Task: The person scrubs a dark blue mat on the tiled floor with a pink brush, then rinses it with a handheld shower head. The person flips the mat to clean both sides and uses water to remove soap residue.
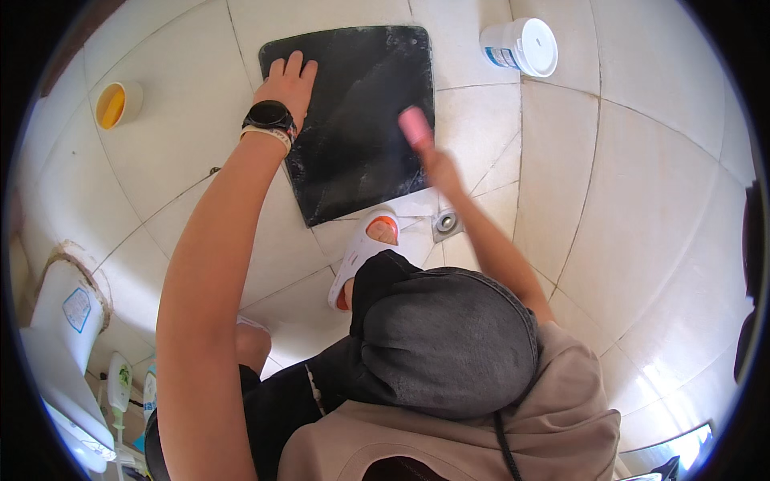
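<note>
A black rectangular panel (361, 120) with rounded corners lies on the tiled floor, its surface marked by whitish smears. My left hand (287, 84) rests flat near its upper left corner, fingers spread, with a black watch (269, 112) and a light band on the wrist. In my right hand (442, 171) is a pink tool (415, 125), perhaps a brush; motion blur hides its details. The tool is over the panel's right side, and whether it touches the surface I cannot tell.
A white lidded tub (520, 48) is at the upper right, and a cup (137, 103) holding something yellow (113, 109) at the left. My foot in a white clog (361, 246) is close to the panel's near edge, beside a floor drain (446, 222). A toilet (66, 312) occupies the lower left.
</note>
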